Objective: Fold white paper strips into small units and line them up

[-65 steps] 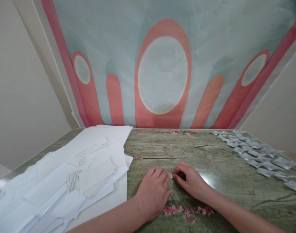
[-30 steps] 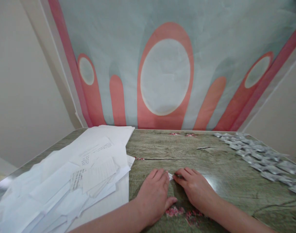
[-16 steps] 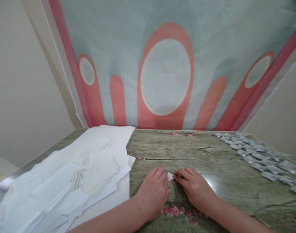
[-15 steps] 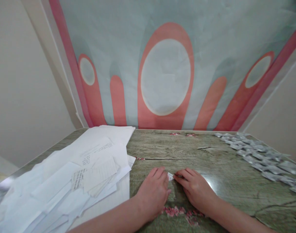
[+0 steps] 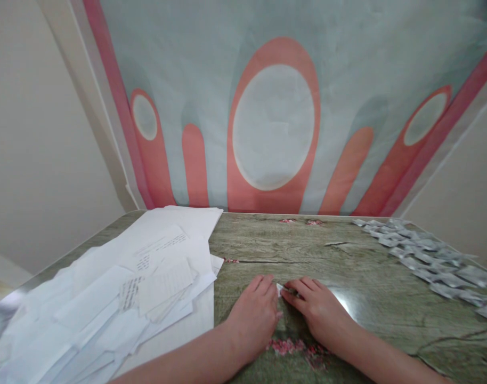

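A small piece of white paper [image 5: 279, 288] lies on the table between my two hands, mostly covered by fingers. My left hand [image 5: 256, 312] rests on its left side, fingers together and closed against the paper. From the right, my right hand [image 5: 313, 304] pinches the paper's other edge between thumb and fingers. Only a small corner of the paper shows, so its full shape is hidden. Left of my hands spreads a heap of white paper sheets [image 5: 95, 298], with smaller printed slips [image 5: 165, 288] on top.
Several folded paper pieces [image 5: 427, 250] lie in rows along the right side of the wood-patterned table [image 5: 259, 240]. Behind the table's far edge hangs a pale green and coral printed sheet [image 5: 203, 80]. Plain walls [image 5: 47, 133] flank it.
My right hand has shifted slightly left, its fingertips now covering more of the small paper. My left hand stays almost in place.
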Demonstrator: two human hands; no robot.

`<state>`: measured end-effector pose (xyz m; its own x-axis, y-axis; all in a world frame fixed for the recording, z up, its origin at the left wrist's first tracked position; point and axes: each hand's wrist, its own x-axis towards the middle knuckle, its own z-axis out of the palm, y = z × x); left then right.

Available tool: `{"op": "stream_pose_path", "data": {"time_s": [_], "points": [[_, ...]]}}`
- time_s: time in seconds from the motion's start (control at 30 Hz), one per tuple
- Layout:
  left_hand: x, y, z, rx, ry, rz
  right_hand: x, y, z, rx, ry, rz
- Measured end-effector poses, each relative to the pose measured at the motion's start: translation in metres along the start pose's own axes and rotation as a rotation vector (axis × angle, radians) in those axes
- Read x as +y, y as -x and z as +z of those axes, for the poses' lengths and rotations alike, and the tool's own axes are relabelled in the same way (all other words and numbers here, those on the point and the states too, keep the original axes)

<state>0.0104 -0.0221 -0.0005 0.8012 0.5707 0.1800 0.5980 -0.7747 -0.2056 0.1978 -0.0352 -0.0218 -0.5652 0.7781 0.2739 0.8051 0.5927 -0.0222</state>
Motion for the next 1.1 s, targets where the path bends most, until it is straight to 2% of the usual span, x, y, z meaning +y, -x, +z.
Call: {"op": "stream_pose_path", "data": {"time_s": [0.23,0.47,0.63,0.8,1.1], "points": [[0.0,0.0,0.001,0.024,-0.006,0.001,-0.002,0.003,0.002,0.051,0.045,-0.005],[-0.001,-0.002,0.001,0.011,-0.001,0.006,0.0,0.001,-0.002,0.003,0.129,0.024],[-0.005,-0.004,-0.001,0.011,0.066,0.002,-0.003,0.001,0.0,0.024,0.153,0.045],[-0.012,-0.007,-0.005,0.01,0.189,-0.027,-0.006,0.002,0.001,0.026,0.119,0.067],[-0.012,-0.008,-0.007,-0.001,0.187,-0.016,0.005,0.008,0.006,0.092,0.076,0.029]]}}
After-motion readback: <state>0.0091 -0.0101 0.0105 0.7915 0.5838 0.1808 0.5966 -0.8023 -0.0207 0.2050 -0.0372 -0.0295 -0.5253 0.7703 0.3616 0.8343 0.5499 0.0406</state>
